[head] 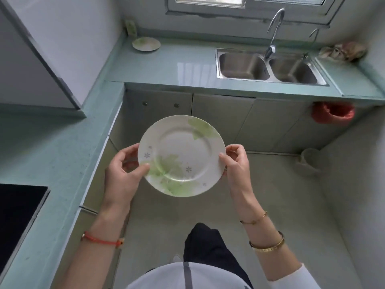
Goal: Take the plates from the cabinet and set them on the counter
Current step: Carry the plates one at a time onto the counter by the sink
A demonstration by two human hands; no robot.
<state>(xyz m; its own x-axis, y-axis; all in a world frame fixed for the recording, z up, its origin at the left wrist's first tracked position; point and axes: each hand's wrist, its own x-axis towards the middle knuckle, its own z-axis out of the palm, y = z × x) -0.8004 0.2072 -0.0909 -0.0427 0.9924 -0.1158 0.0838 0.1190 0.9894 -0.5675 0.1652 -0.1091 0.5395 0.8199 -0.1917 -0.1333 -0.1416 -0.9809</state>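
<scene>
A white plate with green leaf prints [181, 155] is held level in the air over the floor, in front of the lower cabinet doors [220, 119]. My left hand [123, 170] grips its left rim, thumb on top. My right hand [237, 161] pinches its right rim. A second plate of the same pattern [146, 44] lies on the pale green counter [179, 65] in the far left corner by the wall.
A double steel sink [268, 66] with a tall tap [275, 28] sits in the counter at right, a crumpled cloth [343, 51] beside it. A black hob [16, 213] is set in the left counter. A red bag [333, 112] hangs under the counter edge; a pale bucket [312, 163] stands on the floor.
</scene>
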